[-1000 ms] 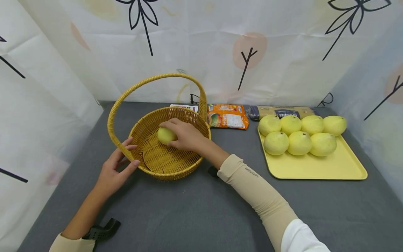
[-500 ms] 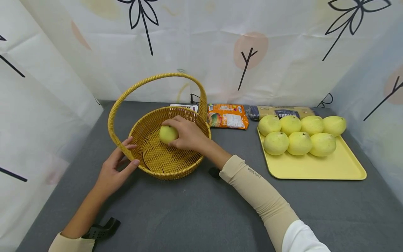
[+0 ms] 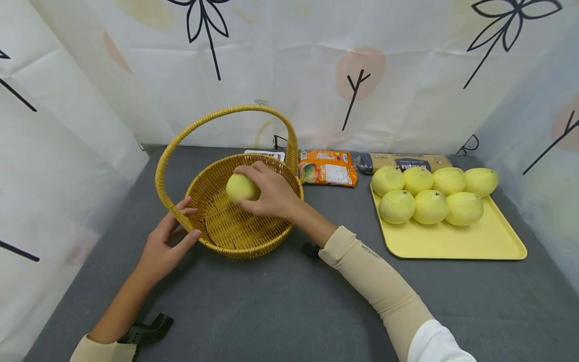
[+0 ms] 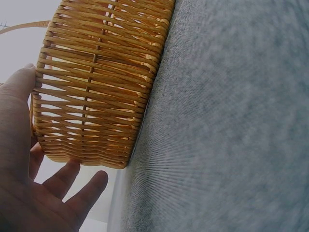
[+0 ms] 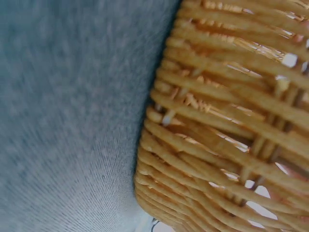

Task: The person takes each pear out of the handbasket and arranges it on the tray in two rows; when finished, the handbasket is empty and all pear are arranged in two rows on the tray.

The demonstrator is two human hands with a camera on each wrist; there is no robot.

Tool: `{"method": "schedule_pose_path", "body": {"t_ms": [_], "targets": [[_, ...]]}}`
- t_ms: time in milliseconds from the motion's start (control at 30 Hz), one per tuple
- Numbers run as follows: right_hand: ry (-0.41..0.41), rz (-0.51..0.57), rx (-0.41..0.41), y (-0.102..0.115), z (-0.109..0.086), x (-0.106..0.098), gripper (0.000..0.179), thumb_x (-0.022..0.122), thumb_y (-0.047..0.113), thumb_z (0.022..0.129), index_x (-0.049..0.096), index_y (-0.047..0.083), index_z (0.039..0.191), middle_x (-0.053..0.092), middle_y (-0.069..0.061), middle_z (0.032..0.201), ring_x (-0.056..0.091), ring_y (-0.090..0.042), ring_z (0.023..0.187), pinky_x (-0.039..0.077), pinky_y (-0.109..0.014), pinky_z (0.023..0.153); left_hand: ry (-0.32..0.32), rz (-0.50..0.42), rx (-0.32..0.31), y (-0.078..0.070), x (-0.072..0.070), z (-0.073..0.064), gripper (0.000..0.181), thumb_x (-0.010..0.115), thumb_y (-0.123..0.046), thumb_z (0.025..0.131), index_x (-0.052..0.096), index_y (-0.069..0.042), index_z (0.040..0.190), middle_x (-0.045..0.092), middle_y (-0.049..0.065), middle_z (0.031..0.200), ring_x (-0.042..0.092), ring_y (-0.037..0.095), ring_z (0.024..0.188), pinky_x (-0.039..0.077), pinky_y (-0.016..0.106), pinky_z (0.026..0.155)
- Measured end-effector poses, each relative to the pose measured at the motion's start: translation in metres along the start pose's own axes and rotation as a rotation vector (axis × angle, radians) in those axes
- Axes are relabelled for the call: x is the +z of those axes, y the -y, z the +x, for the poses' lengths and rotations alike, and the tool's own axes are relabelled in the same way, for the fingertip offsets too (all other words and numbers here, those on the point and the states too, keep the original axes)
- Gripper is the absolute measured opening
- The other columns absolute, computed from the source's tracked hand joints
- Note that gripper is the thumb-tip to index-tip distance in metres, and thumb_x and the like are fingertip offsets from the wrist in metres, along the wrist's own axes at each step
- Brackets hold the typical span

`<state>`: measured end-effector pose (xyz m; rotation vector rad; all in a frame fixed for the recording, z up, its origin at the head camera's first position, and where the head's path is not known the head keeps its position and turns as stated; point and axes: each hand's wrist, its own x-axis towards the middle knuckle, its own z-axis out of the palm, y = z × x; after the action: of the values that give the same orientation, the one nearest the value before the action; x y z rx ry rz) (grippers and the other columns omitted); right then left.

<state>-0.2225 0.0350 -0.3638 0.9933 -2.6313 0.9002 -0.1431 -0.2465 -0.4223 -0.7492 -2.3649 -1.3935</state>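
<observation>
In the head view my right hand (image 3: 271,193) holds a round, pale yellow fruit (image 3: 241,187) between thumb and fingers, inside a yellow wicker basket (image 3: 226,246) with a tall arched handle. Whether the fruit touches the basket floor is hard to tell. My left hand (image 3: 165,246) rests at the basket's left rim, by the foot of the handle. From the left wrist, this hand (image 4: 43,188) shows its thumb against the rim and its other fingers spread along the outer wall. In the right wrist view the woven wall hides my right hand and the fruit.
A yellow tray (image 3: 479,244) on the right bears several similar fruits (image 3: 429,206) in two rows. Behind stand an orange packet (image 3: 327,167), a long brown-yellow packet (image 3: 407,162) and a white labelled item (image 3: 267,153). A patterned white curtain (image 3: 307,75) closes off the grey table (image 3: 271,311).
Over the last second, my right hand has turned a little and raised the fruit slightly, so more of it shows. The left hand and the basket have stayed in place.
</observation>
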Motion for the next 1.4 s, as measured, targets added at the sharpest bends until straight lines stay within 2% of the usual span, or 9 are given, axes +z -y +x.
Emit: {"method": "schedule_pose_path", "body": {"t_ms": [200,367,533,667,933,1100,1233,1400], "targets": [[-0.122,0.029,-0.073,0.001,-0.012,-0.005,0.058,0.078,0.027,0.084,0.058,0.014,0.137,0.054,-0.007,0.12,0.056,-0.018,0.096,0.05,-0.034,0.076,-0.003,-0.002,0.025,-0.018,0.0,0.003,0.061,0.064,0.015,0.087,0.046,0.007,0.144,0.042,0.028,0.148,0.049,0.006,0.13,0.045,0.012,0.093],[-0.206,0.017,-0.149,0.0,-0.022,-0.009,0.055,0.079,0.026,0.083,0.061,0.013,0.133,0.056,-0.007,0.12,0.058,-0.02,0.1,0.052,-0.034,0.08,-0.001,0.002,0.024,-0.034,-0.001,0.006,0.06,0.063,0.015,0.088,0.045,0.007,0.145,0.045,0.032,0.143,0.05,0.006,0.129,0.045,0.012,0.093],[-0.311,0.006,-0.237,-0.002,-0.031,-0.015,0.056,0.081,0.023,0.079,0.063,0.01,0.13,0.057,-0.012,0.122,0.059,-0.023,0.106,0.054,-0.037,0.083,-0.007,0.004,0.027,-0.036,-0.002,0.006,0.064,0.064,0.016,0.087,0.042,0.008,0.147,0.048,0.031,0.139,0.05,0.006,0.129,0.046,0.012,0.093],[-0.362,0.017,-0.261,-0.007,-0.041,-0.023,0.054,0.083,0.02,0.078,0.065,0.009,0.128,0.057,-0.014,0.122,0.059,-0.024,0.107,0.053,-0.04,0.083,-0.006,0.003,0.028,-0.034,-0.002,0.006,0.064,0.064,0.017,0.087,0.042,0.008,0.147,0.048,0.031,0.139,0.05,0.007,0.129,0.046,0.013,0.093],[-0.339,0.081,-0.232,-0.015,-0.062,-0.045,0.057,0.085,0.02,0.08,0.064,0.01,0.132,0.057,-0.013,0.124,0.057,-0.025,0.107,0.053,-0.04,0.08,-0.009,0.005,0.016,-0.032,-0.003,0.004,0.069,0.064,0.018,0.086,0.039,0.007,0.149,0.052,0.033,0.132,0.051,0.005,0.127,0.045,0.012,0.093],[-0.295,0.191,-0.183,-0.018,-0.074,-0.053,0.063,0.086,0.016,0.081,0.059,0.007,0.137,0.054,-0.013,0.126,0.056,-0.023,0.109,0.058,-0.03,0.078,-0.005,0.002,0.011,-0.03,-0.002,0.003,0.065,0.064,0.017,0.086,0.043,0.008,0.147,0.048,0.031,0.14,0.05,0.007,0.129,0.046,0.013,0.093],[-0.289,0.237,-0.137,-0.019,-0.086,-0.058,0.07,0.089,0.012,0.077,0.057,0.006,0.138,0.054,-0.014,0.124,0.057,-0.023,0.11,0.058,-0.027,0.081,-0.003,-0.001,0.023,-0.029,-0.001,0.003,0.059,0.064,0.016,0.087,0.046,0.009,0.142,0.044,0.031,0.144,0.049,0.007,0.13,0.045,0.012,0.093],[-0.298,0.237,-0.088,-0.022,-0.099,-0.069,0.074,0.091,0.01,0.073,0.057,0.007,0.139,0.055,-0.011,0.123,0.058,-0.022,0.108,0.058,-0.029,0.082,-0.002,-0.009,0.038,-0.007,0.0,0.0,0.057,0.065,0.015,0.087,0.049,0.009,0.14,0.04,0.026,0.151,0.048,0.007,0.132,0.045,0.012,0.094]]}}
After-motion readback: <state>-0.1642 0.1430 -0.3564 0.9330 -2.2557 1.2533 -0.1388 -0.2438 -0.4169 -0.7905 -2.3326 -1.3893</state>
